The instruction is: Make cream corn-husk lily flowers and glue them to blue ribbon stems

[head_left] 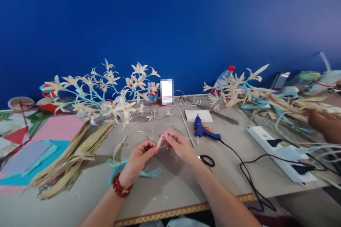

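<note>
Over the middle of the table, my left hand [144, 153] pinches a small pale strip [160, 140] that looks like a piece of corn husk. My right hand [178, 144] has its fingers curled at the strip's upper end, thumb and forefinger close together. Under and beside my left wrist lie light blue ribbon-like strips [151, 173] and a curled greenish husk piece [119, 149]. Black-handled scissors [207, 160] rest by my right forearm, their blades mostly hidden. Beyond them lies a blue glue gun [206, 131] with a glue stick.
Pale husk flowers on blue stems [102, 95] stand at the back left. Dry husks [77, 159] and coloured paper [57, 127] lie left. A white power strip [279, 156] with black cables occupies the right. Another person's hand [325, 126] is at the far right. A thin stick [187, 127] lies centrally.
</note>
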Motion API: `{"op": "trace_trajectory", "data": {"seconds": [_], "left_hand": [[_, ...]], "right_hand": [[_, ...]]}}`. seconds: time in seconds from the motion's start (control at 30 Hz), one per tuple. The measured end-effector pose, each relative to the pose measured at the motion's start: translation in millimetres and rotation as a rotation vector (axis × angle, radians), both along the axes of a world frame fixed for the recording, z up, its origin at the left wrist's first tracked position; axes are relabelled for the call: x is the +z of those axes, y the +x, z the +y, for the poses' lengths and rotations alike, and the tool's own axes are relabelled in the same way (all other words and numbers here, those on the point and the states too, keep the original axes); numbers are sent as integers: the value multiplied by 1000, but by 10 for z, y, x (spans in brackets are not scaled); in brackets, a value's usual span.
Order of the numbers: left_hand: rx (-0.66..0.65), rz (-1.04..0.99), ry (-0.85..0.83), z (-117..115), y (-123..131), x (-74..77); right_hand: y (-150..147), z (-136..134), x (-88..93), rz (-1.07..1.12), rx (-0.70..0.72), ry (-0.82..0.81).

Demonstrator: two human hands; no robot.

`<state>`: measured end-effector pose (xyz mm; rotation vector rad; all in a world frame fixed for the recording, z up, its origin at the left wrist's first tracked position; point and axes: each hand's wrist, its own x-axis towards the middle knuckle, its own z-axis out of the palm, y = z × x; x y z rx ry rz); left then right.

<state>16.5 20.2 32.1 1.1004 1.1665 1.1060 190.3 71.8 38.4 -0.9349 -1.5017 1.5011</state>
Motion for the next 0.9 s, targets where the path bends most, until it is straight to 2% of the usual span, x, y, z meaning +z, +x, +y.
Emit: {"op": "trace_trajectory", "data": {"seconds": [0.03,0.13,0.2,0.3,0.43,0.53,0.63,0.7,0.83,0.9], "left_hand": [[22,-19,-15,1,3,0],[60,-81,-50,-10,19,12],[61,-124,-55,-25,31,22],[39,-198,-64,-48,39,32],[35,-296,-98,-59,34,36],[60,-319,-115,-55,36,34],[65,-318,-114,-48,45,30],[61,-320,-107,-47,51,26],[45,-335,-95,-57,60,17],[34,-346,-84,-70,66,16]], "right_hand": [[94,-8,72,-93,-16,88],[502,-138,282,-415,-186,298],[809,-302,333,-669,-263,392],[1190,-569,200,-1013,-217,434],[1439,-790,-151,-1159,-194,479],[1476,-814,-286,-1174,-173,477],[1484,-771,-269,-1144,-170,390],[1480,-748,-227,-1049,-147,258],[1343,-773,-189,-535,-15,-137],[1172,-815,-193,-261,-1,-258]]}}
